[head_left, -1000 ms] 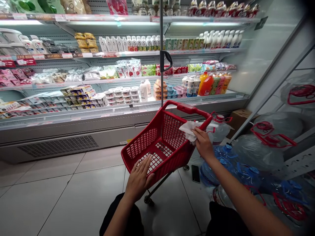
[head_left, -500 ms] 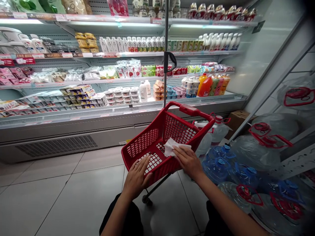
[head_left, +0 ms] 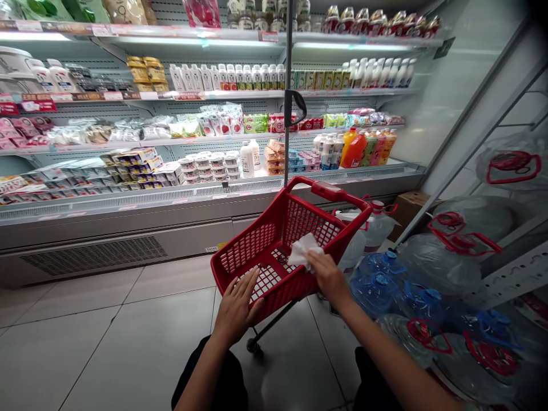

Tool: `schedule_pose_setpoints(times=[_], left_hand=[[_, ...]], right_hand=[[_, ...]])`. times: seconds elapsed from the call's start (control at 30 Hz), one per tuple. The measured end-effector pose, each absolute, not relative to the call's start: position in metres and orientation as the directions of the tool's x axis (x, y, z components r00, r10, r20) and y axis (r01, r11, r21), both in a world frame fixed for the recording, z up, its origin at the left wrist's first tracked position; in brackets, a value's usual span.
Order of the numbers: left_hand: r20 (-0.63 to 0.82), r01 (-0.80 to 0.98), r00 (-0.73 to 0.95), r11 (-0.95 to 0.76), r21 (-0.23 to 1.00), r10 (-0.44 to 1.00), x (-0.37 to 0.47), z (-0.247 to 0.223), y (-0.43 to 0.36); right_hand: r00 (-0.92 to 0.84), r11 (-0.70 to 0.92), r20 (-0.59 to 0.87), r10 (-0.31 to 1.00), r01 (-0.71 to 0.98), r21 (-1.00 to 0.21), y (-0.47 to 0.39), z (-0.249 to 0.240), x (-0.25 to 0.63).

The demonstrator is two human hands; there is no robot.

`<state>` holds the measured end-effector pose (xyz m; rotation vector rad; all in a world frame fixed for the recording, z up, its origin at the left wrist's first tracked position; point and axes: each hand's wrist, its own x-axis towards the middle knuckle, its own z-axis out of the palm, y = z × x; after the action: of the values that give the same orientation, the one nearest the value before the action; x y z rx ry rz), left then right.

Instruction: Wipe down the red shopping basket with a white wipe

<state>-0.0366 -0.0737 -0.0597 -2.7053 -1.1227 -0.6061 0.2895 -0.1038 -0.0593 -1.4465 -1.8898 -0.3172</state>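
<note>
A red plastic shopping cart (head_left: 252, 246) stands in front of me, its handle toward the upper right. My left hand (head_left: 237, 302) rests on the cart's near rim with its fingers stretched out over the basket, holding nothing. At the near rim further right, my right hand (head_left: 329, 277) is closed on a crumpled white tissue (head_left: 305, 250). The tissue lies over the inner side of that rim; where exactly it touches the plastic is hidden. Through the grid floor of the basket the pale tiles show.
Behind the cart runs a refrigerated display case (head_left: 141, 222) with several shelves of dairy and drinks. A door handle (head_left: 296, 107) sits on its upright frame. Large water jugs (head_left: 381, 291) crowd the right side, beside a cardboard box (head_left: 411, 214). Tiled floor (head_left: 141, 342) stretches left.
My right hand has shifted slightly along the rim, and its fingers have gone from lying flat on the tissue to bunching it. The left hand stays in place.
</note>
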Motion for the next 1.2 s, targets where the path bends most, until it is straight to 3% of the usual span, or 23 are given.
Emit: schedule_pose_setpoints(times=[0.2, 0.33, 0.47, 0.57, 0.8, 0.9, 1.07, 1.2], left_hand=[[0.397, 0.712, 0.644, -0.702, 0.004, 0.655, -0.041, -0.061, -0.069], [0.389, 0.708, 0.648, -0.706, 0.008, 0.655, -0.037, -0.06, -0.071], [0.387, 0.712, 0.644, -0.702, 0.014, 0.66, -0.028, -0.06, -0.073], [0.386, 0.715, 0.639, -0.699, 0.02, 0.665, -0.022, -0.062, -0.073], [0.423, 0.704, 0.639, -0.71, 0.014, 0.642, -0.019, -0.063, -0.066], [0.422, 0.703, 0.639, -0.711, 0.02, 0.643, -0.019, -0.063, -0.064], [0.41, 0.705, 0.64, -0.709, 0.025, 0.65, -0.014, -0.064, -0.067], [0.409, 0.705, 0.638, -0.709, 0.031, 0.652, -0.007, -0.064, -0.072]], right_hand=[[-0.26, 0.445, 0.618, 0.742, 0.881, -0.163, -0.109, -0.057, 0.28], [-0.141, 0.308, 0.638, 0.757, 0.938, -0.159, -0.097, -0.043, 0.339], [-0.01, 0.221, 0.667, 0.745, 0.947, -0.233, -0.089, -0.042, 0.358], [-0.006, 0.295, 0.686, 0.727, 0.906, -0.305, -0.094, -0.055, 0.321], [-0.187, 0.496, 0.618, 0.764, 0.783, -0.376, -0.118, -0.075, 0.242], [-0.141, 0.426, 0.613, 0.777, 0.835, -0.349, -0.112, -0.065, 0.275], [0.068, 0.157, 0.632, 0.772, 0.943, -0.293, -0.095, -0.049, 0.354], [0.129, 0.066, 0.634, 0.763, 0.959, -0.275, -0.089, -0.046, 0.371]])
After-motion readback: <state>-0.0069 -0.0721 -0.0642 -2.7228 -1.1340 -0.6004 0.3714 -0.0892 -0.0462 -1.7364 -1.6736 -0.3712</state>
